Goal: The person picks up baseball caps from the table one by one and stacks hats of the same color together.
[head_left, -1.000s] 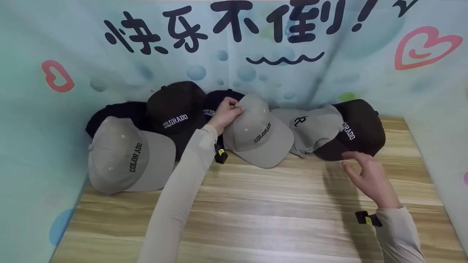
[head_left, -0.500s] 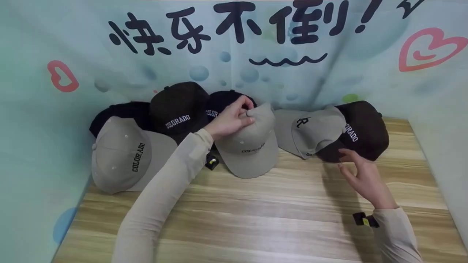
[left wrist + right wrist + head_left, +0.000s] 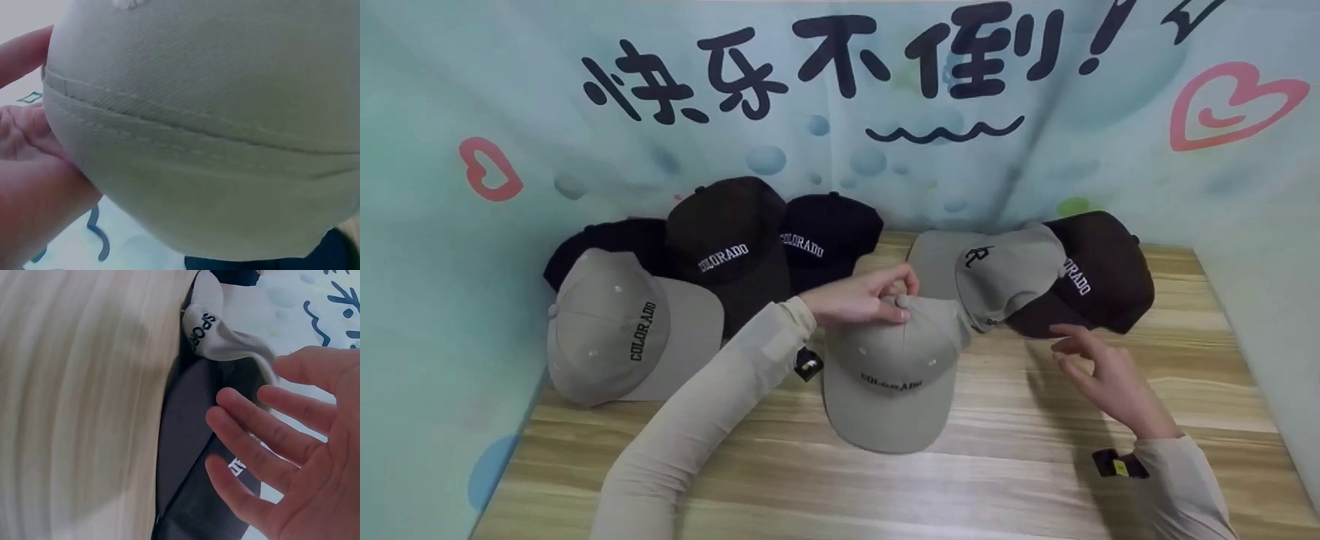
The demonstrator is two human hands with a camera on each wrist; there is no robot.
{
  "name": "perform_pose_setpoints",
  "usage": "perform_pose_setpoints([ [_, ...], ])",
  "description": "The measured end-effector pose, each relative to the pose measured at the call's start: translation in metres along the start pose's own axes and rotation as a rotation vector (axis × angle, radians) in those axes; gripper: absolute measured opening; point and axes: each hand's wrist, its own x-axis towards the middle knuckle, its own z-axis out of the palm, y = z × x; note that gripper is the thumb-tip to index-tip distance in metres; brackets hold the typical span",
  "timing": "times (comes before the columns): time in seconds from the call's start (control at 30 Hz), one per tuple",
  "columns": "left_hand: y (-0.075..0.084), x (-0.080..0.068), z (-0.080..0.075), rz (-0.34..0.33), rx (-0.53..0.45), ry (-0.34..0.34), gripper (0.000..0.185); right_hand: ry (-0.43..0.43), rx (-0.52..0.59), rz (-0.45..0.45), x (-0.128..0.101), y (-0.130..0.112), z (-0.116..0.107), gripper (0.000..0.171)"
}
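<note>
A person's left hand [image 3: 861, 300] is pinching the crown of a beige cap [image 3: 889, 367] lettered COLORADO, fingers and thumb closing around the top button; gripping at this highest point is letting the cap hang level with its brim pointing toward the person, just over the wooden tabletop [image 3: 885, 480] in the middle of the workspace. The left wrist view is showing the same beige fabric [image 3: 214, 129] filling the frame, with fingertips [image 3: 34, 140] pressing against its stitched seam. The right hand [image 3: 1102, 371] is hovering with its fingers spread and relaxed, holding nothing, just in front of the dark brown cap [image 3: 1099, 270] at the right; the right wrist view is showing those spread fingers [image 3: 264, 444] close to the brown brim [image 3: 191, 455], though contact cannot be confirmed. A second beige cap [image 3: 997, 274] is lying partly over the brown one and close beside the held cap, so it is crowding the space to the right. Along the back, a brown cap [image 3: 727, 236] and a navy cap [image 3: 825, 236], both lettered COLORADO, are leaning against the printed backdrop [image 3: 840, 112], with a black cap [image 3: 607, 240] behind a further beige cap [image 3: 622, 330] at the left, the left sleeve [image 3: 697, 420] passing just beside it.
</note>
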Motion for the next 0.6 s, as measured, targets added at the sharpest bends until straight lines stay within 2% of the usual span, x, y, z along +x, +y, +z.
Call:
perform_pose_setpoints([
  [0.2,-0.012,0.005,0.009,-0.008,0.006,0.031,0.021,-0.079,0.069,0.042,0.000,0.006,0.000,0.028],
  [0.43,-0.028,0.008,0.013,-0.027,0.188,0.102,0.023,-0.110,0.191,0.081,0.012,0.011,0.002,0.021],
  [0.6,-0.034,0.009,0.014,-0.039,0.241,0.152,0.024,-0.088,0.270,0.128,0.027,0.016,-0.002,0.022],
])
